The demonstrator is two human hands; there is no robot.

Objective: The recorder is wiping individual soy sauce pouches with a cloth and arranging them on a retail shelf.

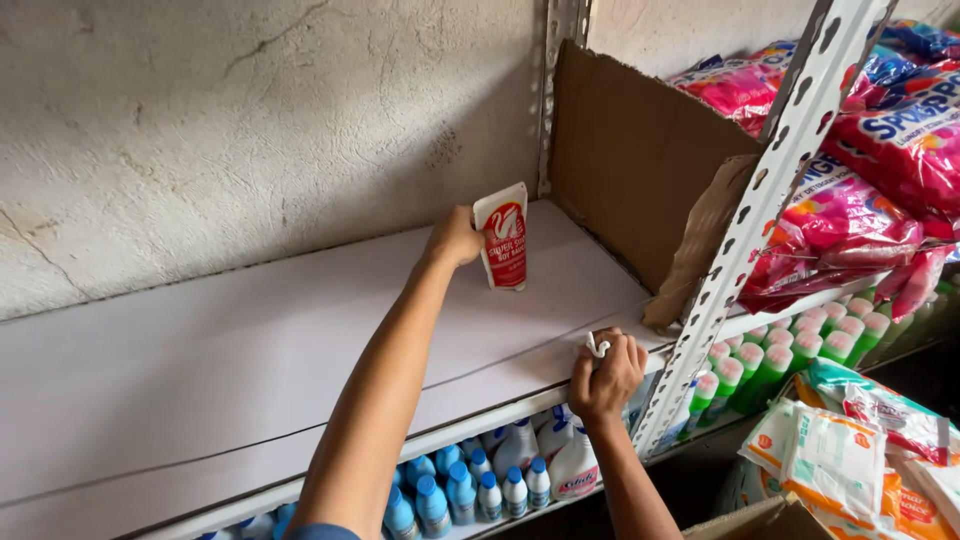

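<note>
My left hand (453,238) reaches far across a pale shelf board (250,350) and grips a small white and red pouch (503,237), which stands upright near the back wall. My right hand (606,372) is closed at the shelf's front edge, with a small white piece (596,346) showing between the fingers. What that piece is I cannot tell.
A brown cardboard sheet (630,150) stands at the shelf's right end beside a perforated metal upright (770,200). Pink detergent bags (880,170) are stacked to the right. Blue-capped bottles (470,490) fill the shelf below, pink-capped green bottles (790,355) farther right. Packets (850,460) lie at lower right.
</note>
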